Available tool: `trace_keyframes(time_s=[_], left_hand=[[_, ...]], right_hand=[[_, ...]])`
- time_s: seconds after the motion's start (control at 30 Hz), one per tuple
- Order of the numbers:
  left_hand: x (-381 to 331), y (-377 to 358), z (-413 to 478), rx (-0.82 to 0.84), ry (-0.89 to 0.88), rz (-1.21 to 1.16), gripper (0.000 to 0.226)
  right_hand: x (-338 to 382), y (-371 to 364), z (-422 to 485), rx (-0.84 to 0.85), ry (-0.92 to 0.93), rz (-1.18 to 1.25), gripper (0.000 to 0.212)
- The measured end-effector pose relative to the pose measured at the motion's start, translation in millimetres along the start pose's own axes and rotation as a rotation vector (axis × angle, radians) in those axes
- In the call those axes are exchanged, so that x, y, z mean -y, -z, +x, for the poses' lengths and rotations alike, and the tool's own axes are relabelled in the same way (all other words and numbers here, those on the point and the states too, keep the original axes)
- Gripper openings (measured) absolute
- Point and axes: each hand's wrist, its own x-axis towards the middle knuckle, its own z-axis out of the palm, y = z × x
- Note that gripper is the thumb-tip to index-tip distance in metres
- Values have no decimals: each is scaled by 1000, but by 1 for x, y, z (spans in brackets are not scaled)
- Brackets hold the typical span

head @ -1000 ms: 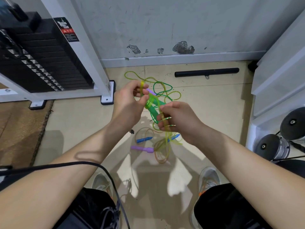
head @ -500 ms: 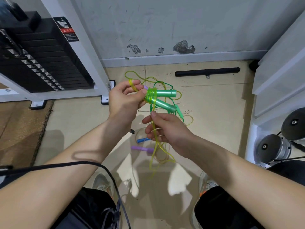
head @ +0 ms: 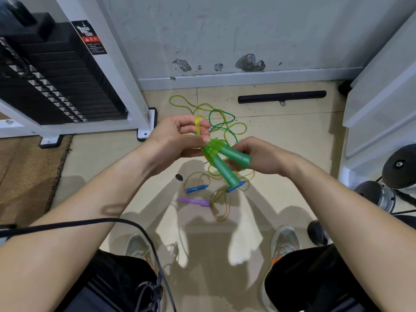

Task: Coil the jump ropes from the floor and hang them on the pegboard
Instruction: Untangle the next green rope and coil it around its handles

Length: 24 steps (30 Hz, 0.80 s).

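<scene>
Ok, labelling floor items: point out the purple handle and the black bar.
purple handle (head: 194, 201): head view, middle of its shaft.
black bar (head: 281, 97): head view, middle of its length.

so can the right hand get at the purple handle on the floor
Probably not yet: the right hand grips the green handles. The purple handle lies uncovered on the floor, so the way looks free once it lets go.

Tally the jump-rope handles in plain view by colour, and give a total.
Green handles: 2
Blue handles: 2
Purple handles: 1; a purple sliver farther back is too hidden to count
Total: 5
</scene>
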Motion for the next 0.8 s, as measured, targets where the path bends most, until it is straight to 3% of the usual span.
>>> trace_keyframes(time_s=[0.13,0.2,0.33,0.47,0.57,0.8], left_hand=[[2,-2,-2,107,-22,254,27],[7,-3,-2,80,-95,443,28],[13,-8,1,-119,-221,663,29],[16,-11,5,-331,-349,734,28],[18,-15,7,-470,-429,661,23],[11,-17,10,-569,-351,133,26]], right_hand=[[-7,5,0,54,-48,-74,31],[-2,5,-2,25,-67,-50,24],[14,-4,-3,-125,-77,19,27],[28,-28,-3,-380,-136,293,23],[41,-52,-5,-476,-130,516,15],[46,-82,-11,-386,-129,628,25]])
